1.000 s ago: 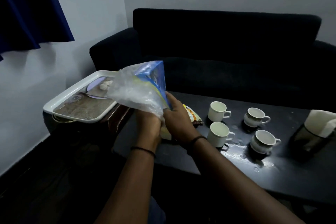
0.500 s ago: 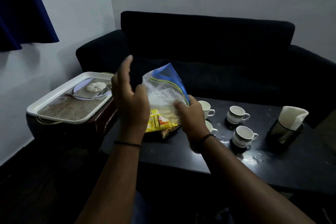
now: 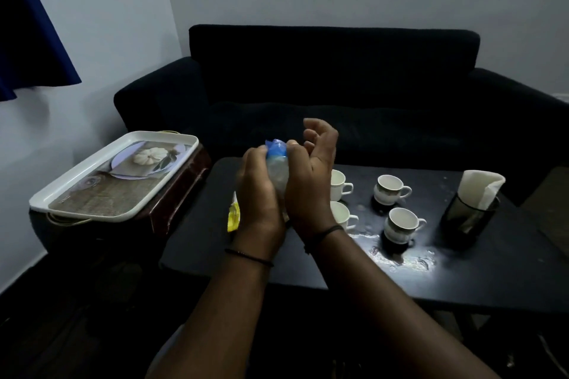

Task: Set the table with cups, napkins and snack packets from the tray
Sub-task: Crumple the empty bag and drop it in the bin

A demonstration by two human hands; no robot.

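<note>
My left hand (image 3: 258, 194) and my right hand (image 3: 309, 181) press together above the table's left end, squeezing a crumpled clear plastic bag with a blue edge (image 3: 277, 163) between them. A yellow snack packet (image 3: 233, 215) lies on the black table (image 3: 492, 271), mostly hidden behind my left wrist. Several white cups stand in a group on the table: cup (image 3: 389, 189), cup (image 3: 401, 224), cup (image 3: 340, 183) and cup (image 3: 345, 215), the last two partly behind my right hand. White napkins (image 3: 480, 186) stick out of a dark holder (image 3: 468, 218) at the right.
A white tray with a printed picture (image 3: 92, 181) rests on a dark stand left of the table. A black sofa (image 3: 338, 86) fills the space behind. A wet, shiny patch (image 3: 400, 258) lies on the table near the front cups. A blue curtain (image 3: 27, 40) hangs at the upper left.
The bag was open and spread out in my hands; now both hands have closed around it and crumpled it into a small wad. My view has shifted.
</note>
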